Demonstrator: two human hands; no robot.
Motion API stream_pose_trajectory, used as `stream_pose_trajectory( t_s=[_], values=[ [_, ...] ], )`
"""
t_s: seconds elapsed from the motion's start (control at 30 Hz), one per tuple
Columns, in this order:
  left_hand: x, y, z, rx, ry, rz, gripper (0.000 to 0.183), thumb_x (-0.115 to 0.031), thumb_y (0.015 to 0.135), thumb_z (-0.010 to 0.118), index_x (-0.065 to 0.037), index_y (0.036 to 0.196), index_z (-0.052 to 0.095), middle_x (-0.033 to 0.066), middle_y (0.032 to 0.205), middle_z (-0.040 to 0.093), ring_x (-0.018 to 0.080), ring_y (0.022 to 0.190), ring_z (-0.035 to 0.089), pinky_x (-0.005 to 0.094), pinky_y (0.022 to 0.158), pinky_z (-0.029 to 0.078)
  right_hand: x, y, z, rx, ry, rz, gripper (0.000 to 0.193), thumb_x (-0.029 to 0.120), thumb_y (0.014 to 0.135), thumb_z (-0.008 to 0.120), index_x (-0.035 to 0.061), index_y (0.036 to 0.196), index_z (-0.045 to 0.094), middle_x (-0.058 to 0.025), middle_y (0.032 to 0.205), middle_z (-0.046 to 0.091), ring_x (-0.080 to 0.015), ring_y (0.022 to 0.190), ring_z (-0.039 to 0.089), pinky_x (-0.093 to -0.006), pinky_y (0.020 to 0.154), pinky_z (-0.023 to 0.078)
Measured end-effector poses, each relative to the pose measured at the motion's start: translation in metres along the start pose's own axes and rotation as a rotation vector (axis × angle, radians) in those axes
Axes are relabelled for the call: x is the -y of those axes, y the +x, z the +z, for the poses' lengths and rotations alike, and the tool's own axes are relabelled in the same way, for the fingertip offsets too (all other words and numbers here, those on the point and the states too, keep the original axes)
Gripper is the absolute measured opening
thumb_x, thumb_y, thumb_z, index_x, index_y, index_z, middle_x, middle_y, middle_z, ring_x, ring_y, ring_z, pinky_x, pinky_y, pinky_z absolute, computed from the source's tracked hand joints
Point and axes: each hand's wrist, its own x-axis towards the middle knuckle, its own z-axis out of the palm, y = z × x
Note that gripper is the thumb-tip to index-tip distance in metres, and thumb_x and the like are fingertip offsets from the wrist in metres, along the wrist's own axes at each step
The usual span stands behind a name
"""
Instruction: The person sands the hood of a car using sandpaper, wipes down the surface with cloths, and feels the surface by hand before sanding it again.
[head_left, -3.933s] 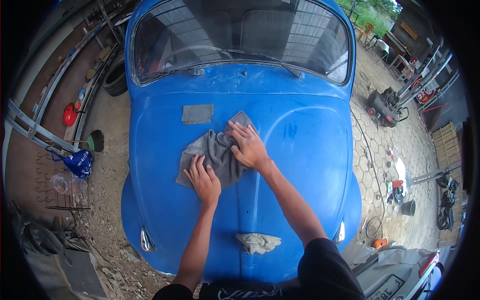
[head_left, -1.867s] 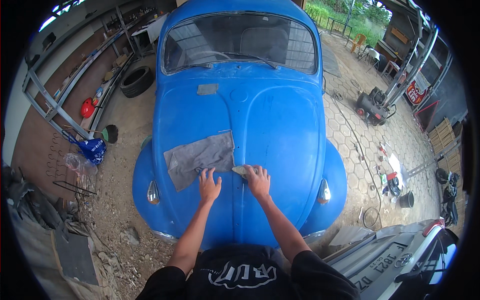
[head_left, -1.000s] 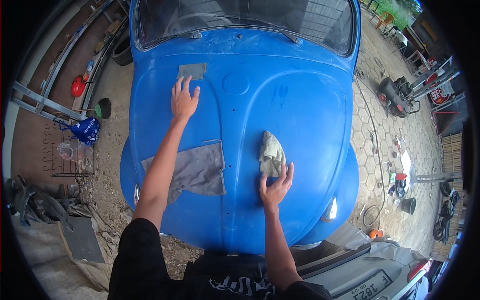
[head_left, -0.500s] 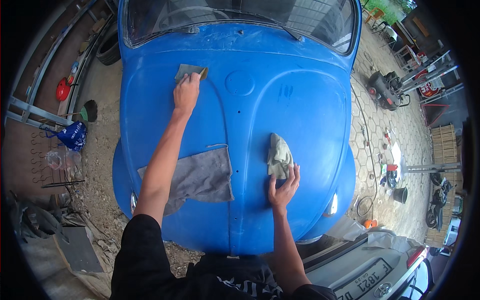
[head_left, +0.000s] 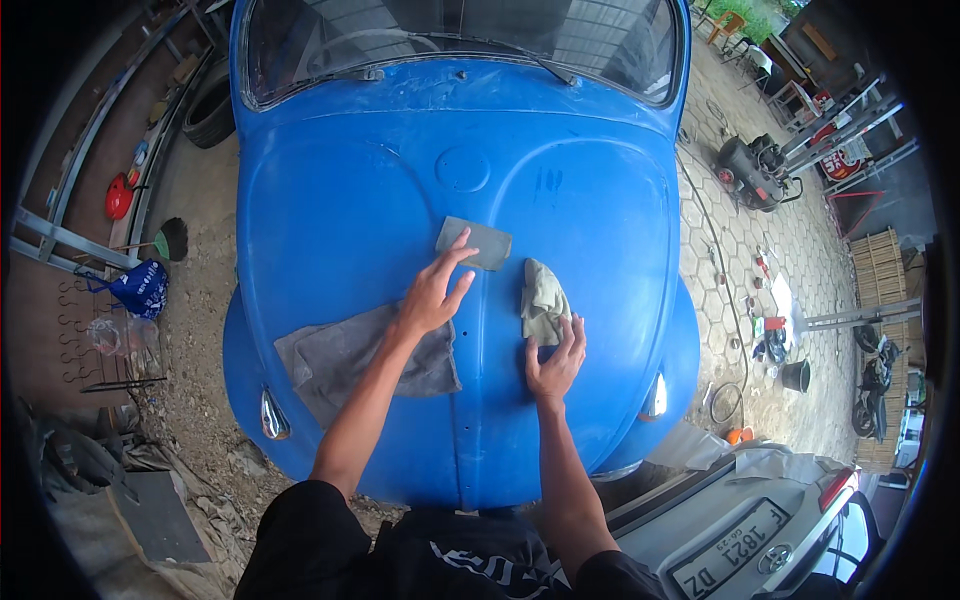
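Note:
A blue car hood (head_left: 590,230) spreads out before me. On its middle ridge, below the round emblem spot, lies a grey rectangular sheet that looks like sandpaper (head_left: 486,247). My left hand (head_left: 438,292) reaches over it with fingers spread, the fingertips at the sheet's left part. To the right, a pale green folded cloth (head_left: 545,300) rests on the hood. My right hand (head_left: 557,362) touches its lower end, fingers apart, palm toward the paint. A grey towel (head_left: 345,355) lies spread on the left of the hood, partly under my left forearm.
The windshield (head_left: 460,40) and wipers border the hood's far side. Behind me at lower right stands a silver car (head_left: 720,540). A black air compressor (head_left: 752,172) and a hose lie on the paving at right. A metal rack (head_left: 60,225) lines the left.
My left hand has come from the hood's upper left to its middle with the grey sheet, and its fingers have spread. My right hand stays by the green cloth.

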Motion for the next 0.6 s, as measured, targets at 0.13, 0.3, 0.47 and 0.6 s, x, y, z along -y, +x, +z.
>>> stream_pose_trajectory(
  t_s=[0.13,0.3,0.47,0.6],
  values=[
    [-0.005,-0.054,-0.017,-0.292,0.12,-0.099,0.039,-0.021,0.102,0.053,-0.007,0.138,0.055,0.0155,0.156,0.044,0.0414,0.141,0.043,0.0507,0.115,0.037,0.002,0.004,0.002,-0.001,0.007,-0.024,0.067,0.033,0.083,0.073,0.0076,0.141,0.05,-0.0209,0.15,0.044,-0.0413,0.141,0.041,-0.0512,0.112,0.033],
    [0.021,-0.101,-0.01,-0.222,0.66,-0.339,0.049,-0.033,0.103,0.047,-0.019,0.149,0.048,0.0122,0.162,0.035,0.0346,0.151,0.03,0.0552,0.122,0.022,0.006,0.016,-0.001,-0.066,0.152,0.007,0.082,0.045,0.081,0.077,0.0074,0.146,0.044,-0.022,0.154,0.035,-0.0415,0.138,0.041,-0.0544,0.111,0.033],
    [0.021,-0.101,-0.007,-0.19,0.665,-0.408,0.05,-0.034,0.101,0.049,-0.023,0.149,0.048,0.0084,0.163,0.034,0.0315,0.151,0.029,0.0525,0.123,0.022,0.049,0.048,0.004,-0.047,-0.036,-0.042,0.089,0.054,0.082,0.076,0.0145,0.152,0.039,-0.0186,0.154,0.038,-0.0405,0.139,0.041,-0.0597,0.107,0.035],
    [0.017,-0.103,-0.003,-0.194,0.64,-0.434,0.051,-0.034,0.098,0.052,-0.025,0.148,0.049,0.0073,0.163,0.034,0.0306,0.151,0.029,0.0525,0.123,0.022,0.045,0.071,0.016,0.095,-0.349,-0.026,0.056,0.039,0.093,0.069,0.0174,0.142,0.053,-0.01,0.139,0.056,-0.0356,0.126,0.052,-0.0576,0.098,0.042]
  ],
)
